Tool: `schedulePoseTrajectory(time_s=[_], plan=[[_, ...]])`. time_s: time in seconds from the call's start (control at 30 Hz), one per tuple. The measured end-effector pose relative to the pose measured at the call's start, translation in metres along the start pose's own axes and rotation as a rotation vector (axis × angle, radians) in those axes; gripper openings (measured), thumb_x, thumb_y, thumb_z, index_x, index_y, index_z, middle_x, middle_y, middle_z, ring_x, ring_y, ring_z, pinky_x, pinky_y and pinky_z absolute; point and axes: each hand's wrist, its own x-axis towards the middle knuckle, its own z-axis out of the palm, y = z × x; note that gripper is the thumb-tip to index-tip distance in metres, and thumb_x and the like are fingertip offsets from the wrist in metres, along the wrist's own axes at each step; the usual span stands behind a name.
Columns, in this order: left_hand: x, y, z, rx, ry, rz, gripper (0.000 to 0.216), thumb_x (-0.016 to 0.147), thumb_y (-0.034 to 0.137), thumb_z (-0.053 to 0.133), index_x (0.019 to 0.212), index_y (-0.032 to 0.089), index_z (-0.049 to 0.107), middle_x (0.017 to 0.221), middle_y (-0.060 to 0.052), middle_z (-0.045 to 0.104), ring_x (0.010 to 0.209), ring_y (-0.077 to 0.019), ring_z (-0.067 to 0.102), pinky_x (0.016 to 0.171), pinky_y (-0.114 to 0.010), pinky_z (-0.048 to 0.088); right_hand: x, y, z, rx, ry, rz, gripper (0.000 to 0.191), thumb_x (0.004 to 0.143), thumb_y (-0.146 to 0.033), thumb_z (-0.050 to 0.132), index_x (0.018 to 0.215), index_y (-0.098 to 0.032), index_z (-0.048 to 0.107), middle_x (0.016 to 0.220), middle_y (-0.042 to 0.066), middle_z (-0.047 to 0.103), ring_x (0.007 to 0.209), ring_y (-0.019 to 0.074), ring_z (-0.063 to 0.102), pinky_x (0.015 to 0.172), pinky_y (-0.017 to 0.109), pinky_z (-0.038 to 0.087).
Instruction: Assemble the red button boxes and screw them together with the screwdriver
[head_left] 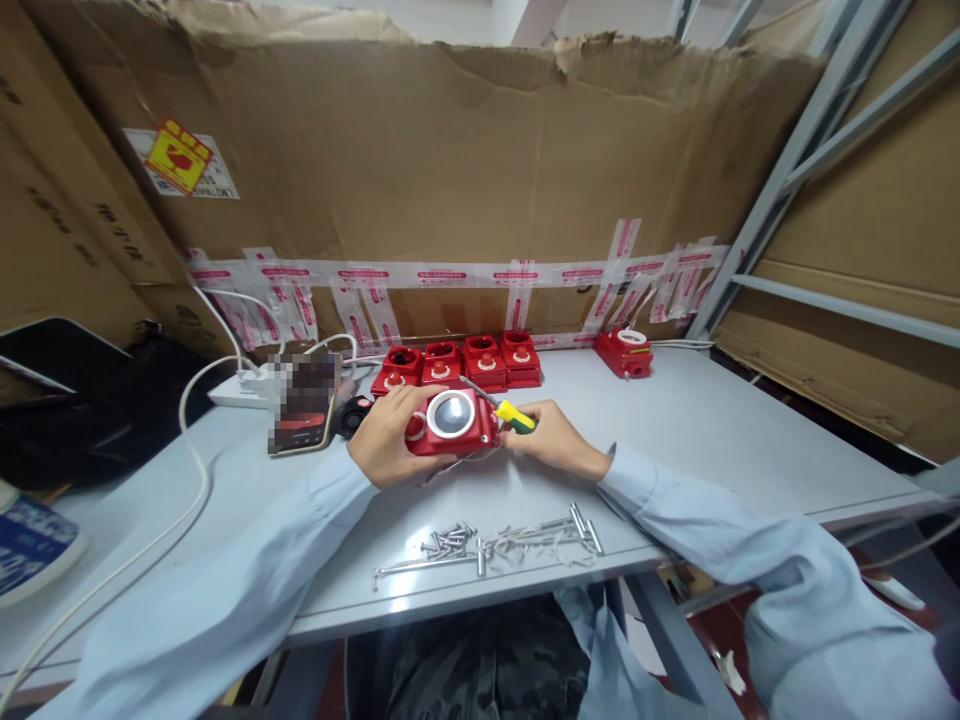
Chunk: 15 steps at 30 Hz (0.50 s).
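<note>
My left hand grips a red box-shaped device with a round white-rimmed window on top, holding it just above the grey table. My right hand is closed round a screwdriver with a yellow and green handle. Its metal shaft slants up and left over the device's far edge. A loose pile of screws and long metal pins lies on the table just in front of my hands.
Several more red devices stand in a row behind, and another one sits further right. A phone leans at the left beside a white power strip with cables. Taped cardboard walls and a metal shelf frame surround the table.
</note>
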Motion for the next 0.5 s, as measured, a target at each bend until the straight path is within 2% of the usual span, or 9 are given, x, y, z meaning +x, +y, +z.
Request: schedulePoseTrajectory(time_s=[0.1, 0.23, 0.37, 0.5], plan=[[0.000, -0.002, 0.000, -0.024, -0.022, -0.034, 0.070, 0.067, 0.053, 0.074, 0.123, 0.019, 0.049, 0.121, -0.013, 0.062, 0.107, -0.0328, 0.058, 0.095, -0.048, 0.044, 0.001, 0.001, 0.000, -0.044, 0.002, -0.057, 0.015, 0.067, -0.027, 0.064, 0.067, -0.013, 0.059, 0.061, -0.004, 0.047, 0.059, 0.0076, 0.039, 0.054, 0.022, 0.031], [0.000, -0.005, -0.002, -0.131, -0.097, -0.140, 0.074, 0.065, 0.054, 0.076, 0.124, 0.020, 0.048, 0.122, -0.011, 0.062, 0.109, -0.0308, 0.060, 0.095, -0.044, 0.047, 0.004, 0.003, 0.002, -0.135, 0.006, -0.123, 0.011, 0.065, -0.024, 0.062, 0.065, -0.014, 0.057, 0.058, -0.006, 0.043, 0.056, 0.0070, 0.036, 0.052, 0.021, 0.028], [-0.001, -0.010, -0.008, -0.179, -0.180, -0.242, 0.076, 0.063, 0.058, 0.076, 0.124, 0.022, 0.048, 0.120, -0.008, 0.064, 0.106, -0.0299, 0.062, 0.095, -0.043, 0.049, 0.007, 0.002, 0.001, -0.238, 0.002, -0.192, 0.014, 0.062, -0.019, 0.063, 0.074, -0.014, 0.064, 0.062, -0.004, 0.053, 0.058, 0.0082, 0.041, 0.056, 0.022, 0.033], [-0.002, -0.019, -0.016, -0.147, -0.152, -0.337, 0.080, 0.060, 0.063, 0.074, 0.124, 0.022, 0.049, 0.121, -0.009, 0.064, 0.107, -0.0317, 0.062, 0.095, -0.045, 0.047, 0.010, 0.000, -0.003, -0.341, -0.024, -0.216, 0.022, 0.061, -0.019, 0.064, 0.082, -0.015, 0.067, 0.067, -0.002, 0.060, 0.060, 0.0092, 0.046, 0.061, 0.022, 0.035]])
